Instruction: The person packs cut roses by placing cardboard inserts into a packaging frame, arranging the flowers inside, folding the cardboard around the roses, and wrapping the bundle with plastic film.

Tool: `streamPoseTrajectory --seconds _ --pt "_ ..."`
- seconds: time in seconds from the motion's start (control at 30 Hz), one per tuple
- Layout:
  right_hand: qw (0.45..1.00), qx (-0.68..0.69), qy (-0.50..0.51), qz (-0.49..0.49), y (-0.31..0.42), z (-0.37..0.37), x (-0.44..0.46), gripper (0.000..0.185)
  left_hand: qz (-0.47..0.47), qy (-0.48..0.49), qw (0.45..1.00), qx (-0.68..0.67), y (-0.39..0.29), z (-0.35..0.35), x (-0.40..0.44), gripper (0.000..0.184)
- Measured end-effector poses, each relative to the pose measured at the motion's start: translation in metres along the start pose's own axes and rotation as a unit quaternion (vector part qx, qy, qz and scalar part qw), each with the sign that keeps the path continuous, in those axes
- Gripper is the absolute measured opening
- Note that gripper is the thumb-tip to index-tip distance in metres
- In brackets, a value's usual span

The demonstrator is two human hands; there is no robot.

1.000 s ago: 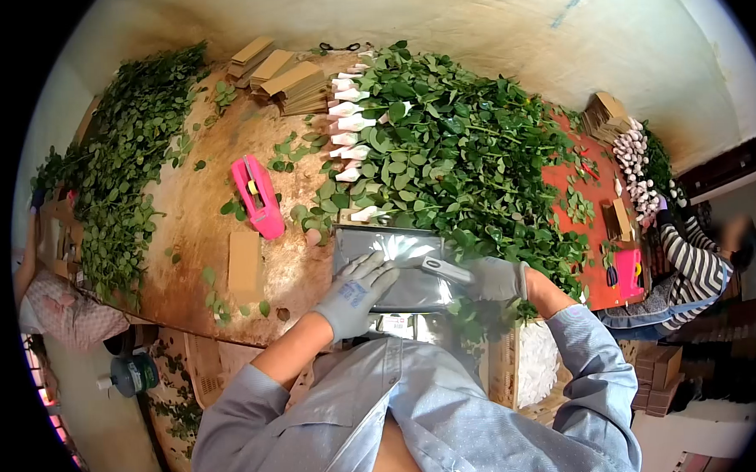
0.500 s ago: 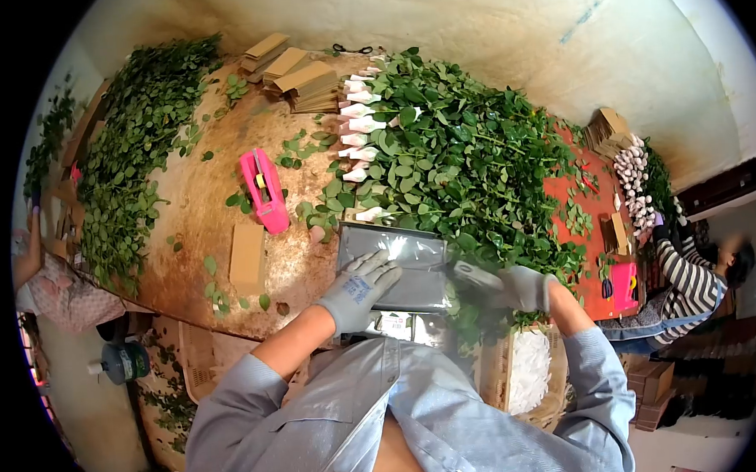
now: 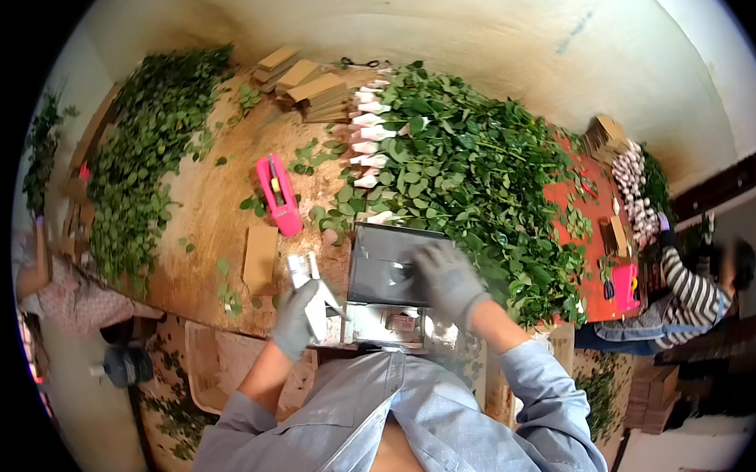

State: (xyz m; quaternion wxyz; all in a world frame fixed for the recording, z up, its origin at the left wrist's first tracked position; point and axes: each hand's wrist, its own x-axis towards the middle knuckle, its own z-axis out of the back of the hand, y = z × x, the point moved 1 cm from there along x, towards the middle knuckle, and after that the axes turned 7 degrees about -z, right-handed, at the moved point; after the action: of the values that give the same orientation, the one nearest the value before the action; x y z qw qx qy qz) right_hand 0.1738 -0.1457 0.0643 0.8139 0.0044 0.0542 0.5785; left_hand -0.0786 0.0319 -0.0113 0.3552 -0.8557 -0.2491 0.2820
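My left hand point(image 3: 294, 322), in a grey glove, is closed around a white two-armed tool point(image 3: 313, 296) that looks like a plier stapler; its exact kind is unclear. My gloved right hand point(image 3: 452, 282) lies over the right side of a dark grey, glossy flat panel point(image 3: 379, 265), fingers apart and slightly blurred. Below the panel, close to my body, a shiny clear-and-silver surface bears a small white label point(image 3: 401, 323). Pale wrapped rose heads point(image 3: 372, 133) with long leafy stems point(image 3: 476, 164) lie just beyond the panel.
A pink tape dispenser point(image 3: 280, 196) and a cardboard piece point(image 3: 261, 260) rest on the wooden table point(image 3: 207, 193). Cardboard stacks point(image 3: 317, 93) stand at the back. Leafy stems point(image 3: 142, 153) cover the far left. A co-worker in a striped sleeve point(image 3: 679, 282) stands right, another person left.
My left hand has left the dark panel and moved left, now holding the white tool. My right hand has come in from the right onto the panel, without the pale object it held.
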Motion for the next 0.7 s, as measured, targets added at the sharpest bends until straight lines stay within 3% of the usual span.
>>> streamPoseTrajectory --seconds 0.03,0.1,0.13,0.23,0.3,0.33,0.4,0.47,0.5,0.53,0.57,0.6,0.63,0.67,0.7 --pt "0.996 -0.034 0.051 -0.069 -0.021 -0.017 -0.012 0.06 0.005 -0.043 0.999 -0.006 -0.007 0.015 -0.012 0.038" --pt "0.99 -0.074 0.099 -0.071 -0.048 -0.032 -0.043 0.071 -0.034 -0.094 0.995 0.024 -0.015 0.051 -0.03 0.036" --pt "0.982 -0.068 0.15 -0.095 -0.04 -0.021 -0.049 0.069 -0.053 -0.108 0.991 0.063 -0.017 0.074 -0.035 0.035" --pt "0.969 -0.175 0.154 -0.081 -0.04 -0.024 -0.048 0.054 -0.093 -0.131 0.98 0.117 -0.002 0.149 -0.043 0.035" --pt "0.955 -0.191 0.208 -0.092 -0.01 0.017 -0.013 0.046 -0.069 -0.262 0.948 0.168 0.005 0.175 -0.048 0.018" --pt "0.957 -0.2 0.203 -0.054 0.005 0.022 0.009 0.046 -0.083 -0.295 0.939 0.156 0.007 0.184 -0.052 0.018" --pt "0.999 -0.015 0.005 0.03 0.032 0.031 0.043 0.042 -0.101 -0.316 0.914 0.234 0.012 0.197 -0.051 0.025" --pt "0.972 0.21 -0.039 0.096 0.076 0.03 0.093 0.026 -0.124 -0.326 0.888 0.3 0.03 0.226 -0.042 0.028" --pt "0.949 0.27 -0.064 0.149 0.086 0.008 0.124 0.026 -0.142 -0.315 0.861 0.373 0.036 0.234 -0.036 0.032" --pt "0.943 0.246 -0.089 0.203 0.084 -0.032 0.162 0.029 -0.14 -0.347 0.843 0.386 0.039 0.235 -0.033 0.035" --pt "0.918 0.392 0.036 0.041 0.114 -0.028 0.184 0.03 -0.142 -0.346 0.844 0.386 0.037 0.233 -0.029 0.035" --pt "0.773 0.617 0.131 -0.071 0.124 -0.061 0.216 0.032 -0.153 -0.361 0.811 0.434 0.032 0.23 -0.027 0.036" --pt "0.741 0.648 0.124 -0.124 0.138 -0.072 0.239 0.029 -0.163 -0.374 0.776 0.481 0.028 0.229 -0.025 0.037" --pt "0.759 0.622 0.128 -0.147 0.142 -0.087 0.263 0.03 -0.189 -0.376 0.782 0.46 0.045 0.25 -0.015 0.038" --pt "0.821 0.556 0.061 -0.112 0.129 -0.146 0.302 0.037 -0.19 -0.374 0.783 0.46 0.043 0.246 -0.016 0.038"
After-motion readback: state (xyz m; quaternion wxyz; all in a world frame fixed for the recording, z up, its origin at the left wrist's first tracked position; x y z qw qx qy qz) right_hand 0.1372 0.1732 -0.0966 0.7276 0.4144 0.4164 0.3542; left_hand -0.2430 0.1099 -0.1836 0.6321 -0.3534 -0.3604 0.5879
